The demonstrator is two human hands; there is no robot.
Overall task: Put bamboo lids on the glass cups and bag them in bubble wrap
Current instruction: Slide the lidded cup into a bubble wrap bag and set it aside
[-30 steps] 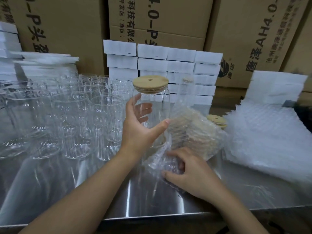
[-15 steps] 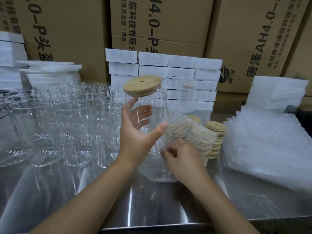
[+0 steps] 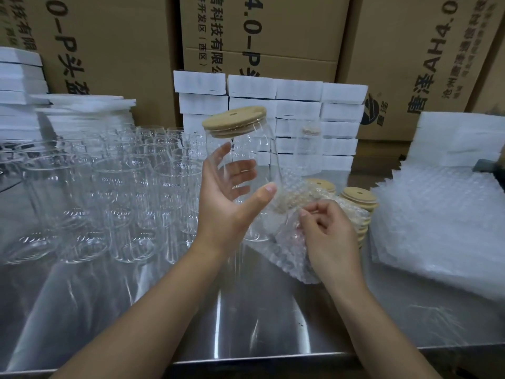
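My left hand (image 3: 229,203) grips a clear glass cup (image 3: 252,149) around its middle, held up above the steel table. A round bamboo lid (image 3: 235,120) with a small hole sits on the cup's mouth. My right hand (image 3: 325,233) pinches a bubble wrap bag (image 3: 289,247) just right of the cup's base, the bag hanging down toward the table. Stacks of bamboo lids (image 3: 358,198) stand behind the bag. Several bare glass cups (image 3: 120,187) crowd the table on the left.
A pile of bubble wrap bags (image 3: 442,222) lies at the right. White foam blocks (image 3: 297,110) are stacked at the back, another stack (image 3: 21,86) at far left, with cardboard boxes (image 3: 273,36) behind. A lidded cup (image 3: 310,149) stands by the foam. The steel table's front edge (image 3: 246,359) is near me.
My right hand lifted the bubble wrap bag off the table and brought it up beside the cup's base. The left hand tilted the lidded cup slightly.
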